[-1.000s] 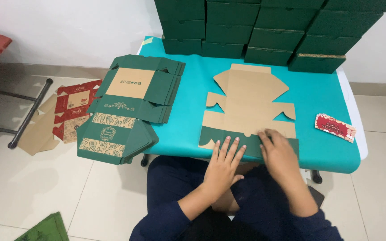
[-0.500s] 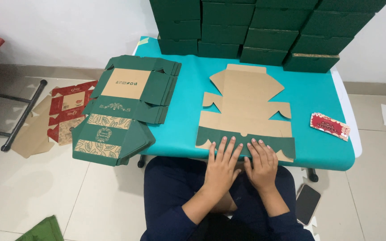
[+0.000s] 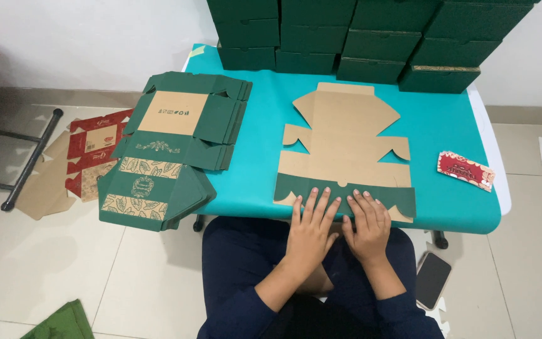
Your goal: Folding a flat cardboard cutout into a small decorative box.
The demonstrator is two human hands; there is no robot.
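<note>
Both hands sit side by side at the lower centre of the frame — the left hand (image 3: 310,221) and the right hand (image 3: 367,221) lie flat, fingers spread, gripping nothing, just pressing the near green flap of the flat cardboard cutout (image 3: 345,147) down on the teal table (image 3: 446,125). A second ago the right hand was further right along that edge; now it has slid in beside the left, so the fold crease looks pressed through its middle. A stack of flat green boxes (image 3: 170,147) waits at left, folded green boxes (image 3: 371,37) line the top, and a red card (image 3: 465,170) lies at right.
</note>
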